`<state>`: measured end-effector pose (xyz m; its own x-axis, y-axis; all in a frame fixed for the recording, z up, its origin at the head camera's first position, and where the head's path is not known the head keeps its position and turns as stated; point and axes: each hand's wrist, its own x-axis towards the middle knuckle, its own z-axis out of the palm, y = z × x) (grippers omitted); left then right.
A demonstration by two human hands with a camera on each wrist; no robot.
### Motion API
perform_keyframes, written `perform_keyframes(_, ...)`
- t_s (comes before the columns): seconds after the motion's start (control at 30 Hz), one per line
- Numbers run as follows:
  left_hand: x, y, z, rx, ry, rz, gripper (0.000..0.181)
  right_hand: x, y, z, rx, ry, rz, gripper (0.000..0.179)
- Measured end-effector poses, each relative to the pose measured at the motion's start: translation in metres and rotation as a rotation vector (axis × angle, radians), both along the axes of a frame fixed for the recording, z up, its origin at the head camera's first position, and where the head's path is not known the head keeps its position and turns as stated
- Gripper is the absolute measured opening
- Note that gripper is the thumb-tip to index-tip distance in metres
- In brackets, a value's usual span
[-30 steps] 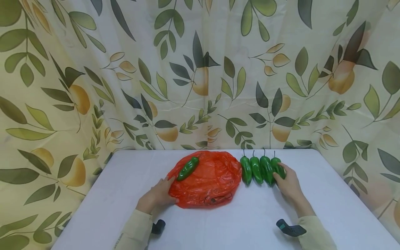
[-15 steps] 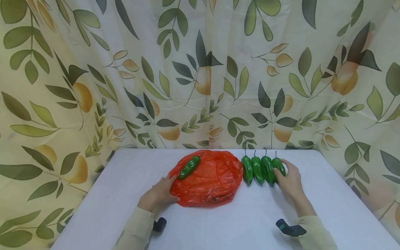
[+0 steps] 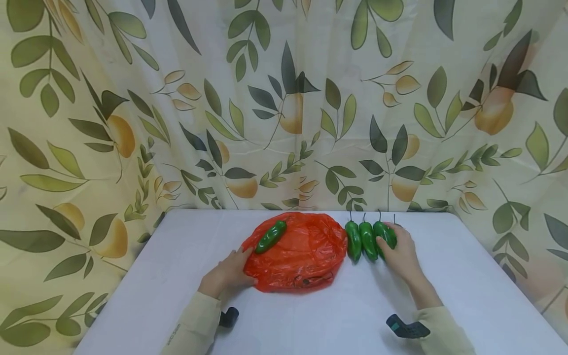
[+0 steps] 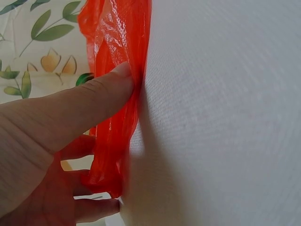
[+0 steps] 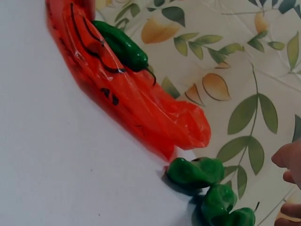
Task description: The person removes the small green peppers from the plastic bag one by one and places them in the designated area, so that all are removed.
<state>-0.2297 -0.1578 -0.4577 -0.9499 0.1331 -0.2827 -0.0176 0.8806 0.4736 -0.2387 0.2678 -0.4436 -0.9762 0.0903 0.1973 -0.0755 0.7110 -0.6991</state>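
Note:
A red plastic bag lies spread on the table, with one green pepper on its upper left. My left hand holds the bag's left edge; in the left wrist view, red film passes between thumb and fingers. Right of the bag, several green peppers lie side by side, stems away from me. Over the right end of this row is my right hand, hiding the rightmost pepper except its stem. In the right wrist view, its loosely spread fingers stand apart from the visible peppers.
A white table carries everything, ending at the back against a curtain printed with leaves and fruit. Black devices are worn at both sleeves.
My right hand has moved left, from the rightmost pepper to over the one beside it. My left hand and the bag stay together. The head view has shifted slightly.

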Motion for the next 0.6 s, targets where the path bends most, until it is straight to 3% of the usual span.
perform_keyframes(0.3,0.0,0.001,0.001,0.002,0.009,-0.005,0.095,0.003,-0.015,0.001,0.049,0.07,0.062,0.054)
perform_keyframes(0.6,0.001,0.002,0.001,-0.007,0.02,-0.004,0.095,0.009,-0.036,0.002,0.059,0.007,0.106,0.055)
